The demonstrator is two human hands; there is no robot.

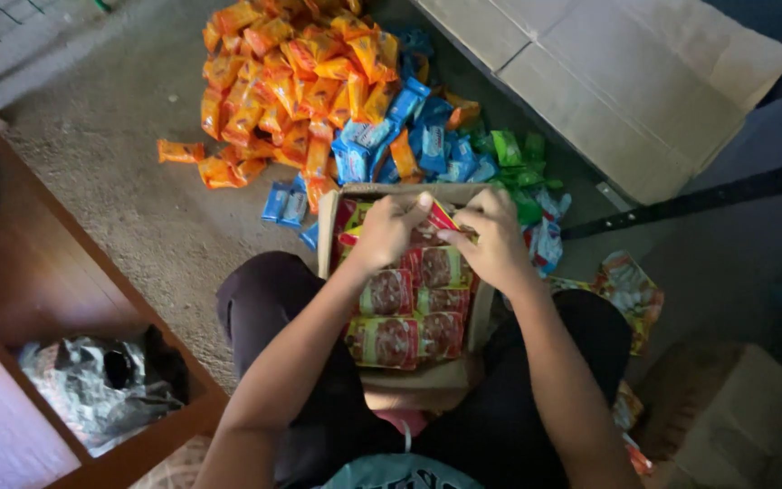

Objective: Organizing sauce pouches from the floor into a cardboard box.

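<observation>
Item: red sachet (441,217), being pinched over an open cardboard box (328,237).

The sachet is sitting at the far end of the box, which is resting between the seated person's knees; the left hand (386,231) and right hand (492,237) are both gripping it, fingers pressed together on its edges. Rows of red packets (409,312) are lying flat in the box beneath. Beyond it, blue packets (414,136), green packets (518,158) and a heap of orange packets (296,77) are lying on the carpet (119,136). Flattened cardboard (626,77) is lying to the right.
</observation>
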